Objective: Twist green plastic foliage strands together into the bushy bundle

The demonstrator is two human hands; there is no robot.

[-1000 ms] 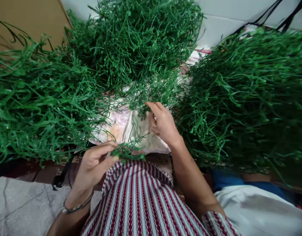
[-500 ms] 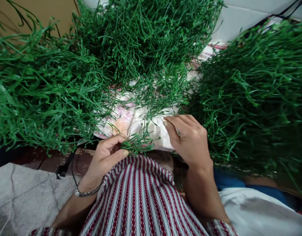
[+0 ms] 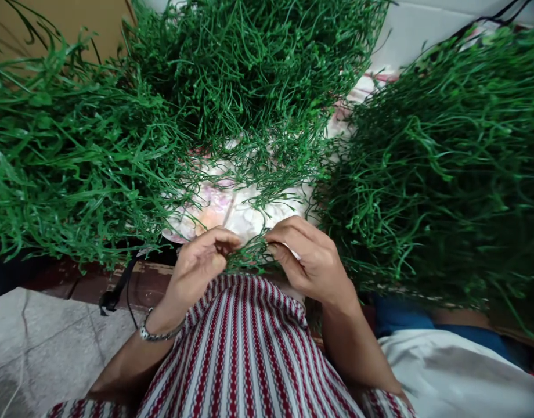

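A small bunch of thin green stems (image 3: 252, 255), plastic-looking with little knobs at the tips, lies between my hands above the edge of the cloth. My left hand (image 3: 201, 258) is closed around its left end, thumb and fingers pinched together. At the other end, the thumb and forefinger of my right hand (image 3: 313, 261) are pinched at a stem tip; what exactly sits between them is too small to make out. Loose stems (image 3: 280, 162) of the same kind are scattered on a pale floral cloth (image 3: 215, 203) just beyond the hands.
Big heaps of green stems stand on three sides: a left heap (image 3: 75, 157), a back heap (image 3: 258, 64) and a right heap (image 3: 441, 168). Below the cloth shows a worn brown wooden edge (image 3: 149, 284). A black strap (image 3: 114, 296) hangs at the left over the tiled floor (image 3: 62, 342).
My right hand has come left and slightly down to the bunch, its fingertips meeting the stem ends. My left hand has shifted slightly right and up, still holding the bunch.
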